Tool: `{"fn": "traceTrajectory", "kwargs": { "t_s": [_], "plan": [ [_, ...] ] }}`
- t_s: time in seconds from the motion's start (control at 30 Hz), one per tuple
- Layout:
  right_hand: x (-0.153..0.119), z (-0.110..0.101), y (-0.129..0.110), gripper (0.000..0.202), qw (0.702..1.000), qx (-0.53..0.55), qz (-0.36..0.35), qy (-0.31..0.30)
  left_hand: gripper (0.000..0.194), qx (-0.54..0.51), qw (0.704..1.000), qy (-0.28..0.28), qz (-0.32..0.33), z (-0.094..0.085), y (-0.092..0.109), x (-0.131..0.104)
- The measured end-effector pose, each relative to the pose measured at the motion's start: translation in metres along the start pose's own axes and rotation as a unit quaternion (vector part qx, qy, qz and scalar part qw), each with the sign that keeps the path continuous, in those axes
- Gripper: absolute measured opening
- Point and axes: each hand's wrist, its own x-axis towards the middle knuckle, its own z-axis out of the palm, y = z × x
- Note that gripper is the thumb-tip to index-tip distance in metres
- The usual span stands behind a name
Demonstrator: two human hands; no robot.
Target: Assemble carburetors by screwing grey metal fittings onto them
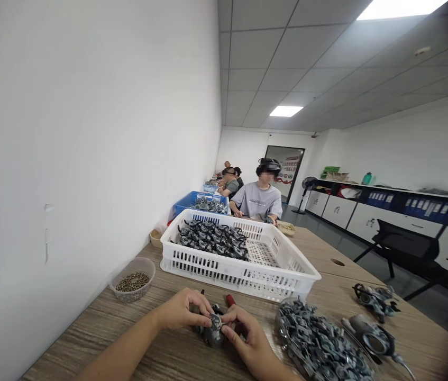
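Observation:
A small grey metal part point(213, 334) with a rounded body and dark projecting bits is between my two hands, low over the table. My left hand point(186, 311) grips its upper left side, thumb and fingertips closed together. From the right, my right hand point(246, 334) pinches at its top, near a pale round piece; anything small between those fingertips cannot be made out. Just behind the right fingers a red handle point(230, 300) sticks up, its other end hidden.
A white basket point(224, 278) holding rows of dark assemblies point(211, 238) stands ahead. A tub of small brass-coloured screws point(132, 282) is left; a clear tray of grey metal pieces point(322, 338) is right. Metal assemblies point(376, 301) lie beyond it. A co-worker point(261, 196) sits across.

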Motion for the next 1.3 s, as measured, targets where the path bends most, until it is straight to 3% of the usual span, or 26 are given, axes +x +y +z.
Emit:
{"fn": "traceTrajectory", "kwargs": {
  "t_s": [0.27, 0.6, 1.3],
  "plan": [
    [0.001, -0.004, -0.003, 0.033, 0.999, -0.034, -0.004, -0.008, 0.043, -0.001, 1.0, 0.0, 0.005, 0.0, 0.001, 0.0],
    [0.009, -0.027, -0.017, 0.024, 0.995, -0.072, -0.043, -0.047, 0.044, 0.013, 1.0, -0.006, 0.011, -0.001, -0.002, 0.001],
    [0.003, -0.015, -0.008, 0.021, 0.997, -0.06, -0.048, -0.032, 0.044, -0.009, 1.0, -0.01, -0.005, -0.001, -0.002, 0.0]
  ]
}}
